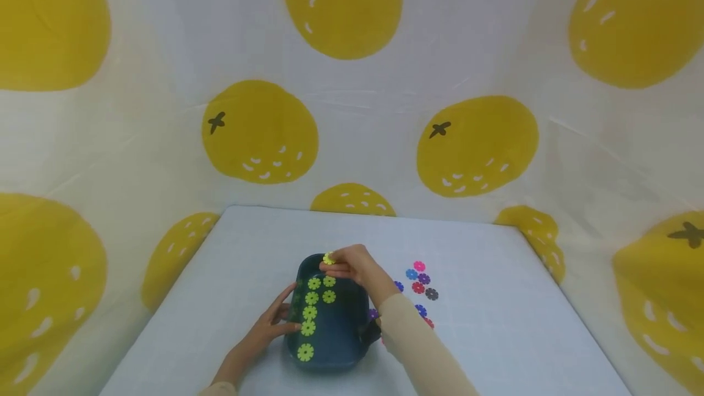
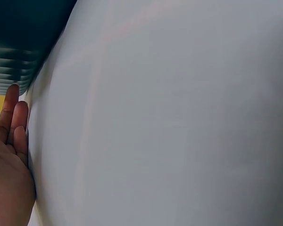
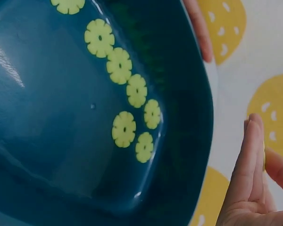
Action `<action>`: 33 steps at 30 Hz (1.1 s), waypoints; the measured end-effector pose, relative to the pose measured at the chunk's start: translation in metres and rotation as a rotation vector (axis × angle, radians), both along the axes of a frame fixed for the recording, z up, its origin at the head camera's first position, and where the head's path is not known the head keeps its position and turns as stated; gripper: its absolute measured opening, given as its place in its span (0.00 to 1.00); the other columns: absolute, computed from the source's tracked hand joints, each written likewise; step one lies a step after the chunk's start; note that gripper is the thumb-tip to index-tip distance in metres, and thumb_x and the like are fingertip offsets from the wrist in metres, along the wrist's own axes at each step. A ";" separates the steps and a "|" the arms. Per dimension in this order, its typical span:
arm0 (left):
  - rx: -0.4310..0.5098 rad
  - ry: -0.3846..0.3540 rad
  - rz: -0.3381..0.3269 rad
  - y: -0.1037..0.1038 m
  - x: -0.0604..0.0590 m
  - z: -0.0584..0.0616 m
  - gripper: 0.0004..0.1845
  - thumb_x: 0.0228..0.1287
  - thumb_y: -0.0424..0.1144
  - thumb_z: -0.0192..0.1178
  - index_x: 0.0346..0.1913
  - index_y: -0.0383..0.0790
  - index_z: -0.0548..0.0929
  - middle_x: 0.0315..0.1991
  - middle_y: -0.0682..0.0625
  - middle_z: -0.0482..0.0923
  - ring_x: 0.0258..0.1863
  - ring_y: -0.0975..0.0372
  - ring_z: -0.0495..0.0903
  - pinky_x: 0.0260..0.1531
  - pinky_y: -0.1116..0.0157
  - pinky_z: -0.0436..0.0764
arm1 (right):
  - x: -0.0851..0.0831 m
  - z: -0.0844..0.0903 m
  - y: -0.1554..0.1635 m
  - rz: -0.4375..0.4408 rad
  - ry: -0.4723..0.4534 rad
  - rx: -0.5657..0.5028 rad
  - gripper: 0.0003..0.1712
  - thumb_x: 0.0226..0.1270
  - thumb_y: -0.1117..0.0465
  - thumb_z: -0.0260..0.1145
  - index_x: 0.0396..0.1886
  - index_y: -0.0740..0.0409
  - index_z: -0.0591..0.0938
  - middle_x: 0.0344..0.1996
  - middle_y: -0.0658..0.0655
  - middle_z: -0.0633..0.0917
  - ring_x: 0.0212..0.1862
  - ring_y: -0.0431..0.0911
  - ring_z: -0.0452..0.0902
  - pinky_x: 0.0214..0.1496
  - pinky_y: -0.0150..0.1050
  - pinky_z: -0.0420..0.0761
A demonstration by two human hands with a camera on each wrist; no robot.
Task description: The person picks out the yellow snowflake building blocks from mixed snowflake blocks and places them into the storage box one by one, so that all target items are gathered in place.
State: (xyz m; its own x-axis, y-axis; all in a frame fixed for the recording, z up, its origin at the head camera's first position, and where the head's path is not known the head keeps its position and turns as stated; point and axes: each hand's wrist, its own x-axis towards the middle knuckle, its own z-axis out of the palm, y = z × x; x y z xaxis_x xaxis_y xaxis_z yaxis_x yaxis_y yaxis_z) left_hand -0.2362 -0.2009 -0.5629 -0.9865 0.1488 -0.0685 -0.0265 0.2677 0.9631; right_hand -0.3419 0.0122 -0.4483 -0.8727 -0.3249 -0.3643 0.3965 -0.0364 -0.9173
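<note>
A dark blue-green plastic basin [image 1: 337,347] stands on the white-covered table. Several yellow-green flower-shaped discs [image 1: 310,312] lie inside, most of them lined up along its left side. My left hand [image 1: 269,322] rests against the basin's left side, thumb at the rim; in the left wrist view its visible fingers [image 2: 20,115] are fairly straight beside the ribbed outer wall. Over the basin's far end, my right hand [image 1: 352,261] pinches another yellow-green disc [image 1: 329,258] between thumb and fingers. Only a thin edge of this disc shows in the right wrist view.
To the right of the basin, partly behind my right sleeve [image 1: 423,347], several loose discs are scattered, among them a pink disc [image 1: 420,266], a red disc [image 1: 418,288] and a dark grey disc [image 1: 431,294]. A fruit-printed cloth [image 1: 363,121] hangs behind the table.
</note>
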 end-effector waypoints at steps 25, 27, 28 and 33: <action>0.012 -0.021 0.039 0.002 0.002 0.005 0.44 0.51 0.42 0.67 0.69 0.66 0.55 0.57 0.44 0.70 0.51 0.55 0.71 0.60 0.40 0.58 | 0.020 -0.043 -0.007 0.249 -0.096 0.571 0.07 0.54 0.72 0.63 0.25 0.76 0.80 0.22 0.68 0.84 0.27 0.54 0.84 0.32 0.40 0.84; 0.008 -0.026 0.048 0.003 0.004 0.008 0.44 0.51 0.41 0.67 0.69 0.64 0.56 0.57 0.44 0.70 0.51 0.55 0.70 0.60 0.40 0.57 | 0.020 -0.043 -0.007 0.244 -0.109 0.608 0.07 0.54 0.72 0.63 0.24 0.77 0.79 0.21 0.67 0.84 0.27 0.54 0.84 0.32 0.40 0.84; 0.010 -0.027 0.048 0.004 0.005 0.011 0.44 0.51 0.41 0.67 0.69 0.63 0.56 0.57 0.43 0.69 0.51 0.55 0.70 0.60 0.40 0.57 | 0.021 -0.042 -0.008 0.240 -0.114 0.617 0.07 0.54 0.73 0.63 0.23 0.78 0.79 0.21 0.67 0.84 0.27 0.54 0.84 0.32 0.40 0.84; 0.019 -0.020 0.051 0.007 0.010 0.021 0.44 0.51 0.40 0.67 0.69 0.61 0.56 0.56 0.42 0.70 0.51 0.54 0.71 0.60 0.40 0.58 | 0.025 -0.039 -0.012 0.218 -0.058 0.707 0.08 0.53 0.73 0.64 0.20 0.78 0.79 0.19 0.67 0.83 0.25 0.54 0.83 0.30 0.40 0.84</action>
State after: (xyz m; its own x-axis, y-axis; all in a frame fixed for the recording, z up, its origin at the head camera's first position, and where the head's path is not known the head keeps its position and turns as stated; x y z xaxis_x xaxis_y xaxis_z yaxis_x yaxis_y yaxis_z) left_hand -0.2257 -0.1943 -0.5420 -0.9913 0.0999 -0.0858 -0.0588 0.2476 0.9671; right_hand -0.3172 0.0003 -0.4870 -0.7881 -0.1595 -0.5946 0.3762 0.6398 -0.6702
